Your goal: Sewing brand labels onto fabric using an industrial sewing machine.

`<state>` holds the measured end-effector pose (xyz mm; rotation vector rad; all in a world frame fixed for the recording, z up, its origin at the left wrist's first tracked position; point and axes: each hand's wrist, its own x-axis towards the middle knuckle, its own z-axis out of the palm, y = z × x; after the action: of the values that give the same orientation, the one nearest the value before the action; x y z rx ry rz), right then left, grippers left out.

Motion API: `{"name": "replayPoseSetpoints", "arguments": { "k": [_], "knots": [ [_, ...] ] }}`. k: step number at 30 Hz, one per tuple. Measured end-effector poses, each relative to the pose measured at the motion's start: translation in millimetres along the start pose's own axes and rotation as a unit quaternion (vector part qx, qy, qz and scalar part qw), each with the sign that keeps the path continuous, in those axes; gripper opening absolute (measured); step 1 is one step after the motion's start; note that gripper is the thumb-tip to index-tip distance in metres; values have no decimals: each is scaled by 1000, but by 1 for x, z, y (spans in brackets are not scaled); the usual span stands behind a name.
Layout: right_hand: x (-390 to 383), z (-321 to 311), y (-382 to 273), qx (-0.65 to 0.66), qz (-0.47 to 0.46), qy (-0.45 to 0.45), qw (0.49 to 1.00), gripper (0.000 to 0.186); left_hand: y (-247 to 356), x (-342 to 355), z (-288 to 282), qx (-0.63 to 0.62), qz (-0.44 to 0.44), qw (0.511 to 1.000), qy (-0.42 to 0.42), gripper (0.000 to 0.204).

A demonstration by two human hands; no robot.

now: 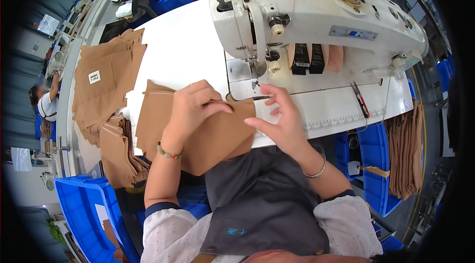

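Observation:
My left hand (197, 104) is closed, pinching the upper edge of a brown fabric panel (213, 139) between thumb and fingers. The panel lies over the front edge of the white sewing table and hangs toward my lap. Beside its right edge is my right hand (282, 119), thumb and index finger spread apart. A thin dark pointed piece (261, 97) lies at the fingertips of this hand; whether they touch it I cannot tell. Just beyond both hands stands the white sewing machine (316, 15), its needle and presser foot (257, 67) above the metal plate.
Red-handled thread snips (361, 100) lie right on the table. Brown panels (109, 70) are piled at the left, with another stack (118, 149) nearer me. Blue bins (89, 208) flank the table. More brown pieces (405, 149) hang at the right. A person (47, 102) sits far left.

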<state>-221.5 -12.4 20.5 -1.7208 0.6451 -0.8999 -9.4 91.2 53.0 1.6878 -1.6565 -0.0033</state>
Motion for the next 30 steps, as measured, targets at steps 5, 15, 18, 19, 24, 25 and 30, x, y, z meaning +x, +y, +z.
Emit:
{"name": "replayPoseSetpoints", "arguments": {
  "k": [5,15,18,19,24,25,30],
  "knots": [
    [-2,-24,-24,32,-12,-121,992,32,33,-25,-9,-20,-65,997,-34,34],
    [-55,-92,-91,-60,-105,-173,978,26,85,-109,-68,-29,-222,972,-72,27],
    [-81,-107,-111,-65,-77,-195,976,22,122,-123,-108,-70,-224,970,-61,30],
    [-87,-110,-116,-33,-88,-208,974,20,133,-124,-120,-95,-226,969,-41,26],
    [-84,-98,-110,83,-38,-200,976,13,146,-93,-163,47,-126,990,-49,24],
    [-72,-94,-102,55,11,-224,973,11,134,-80,-166,131,-107,984,-59,24],
    [7,-37,-24,118,101,-243,957,15,17,-23,-130,240,-159,942,-175,18]
  ]
}}
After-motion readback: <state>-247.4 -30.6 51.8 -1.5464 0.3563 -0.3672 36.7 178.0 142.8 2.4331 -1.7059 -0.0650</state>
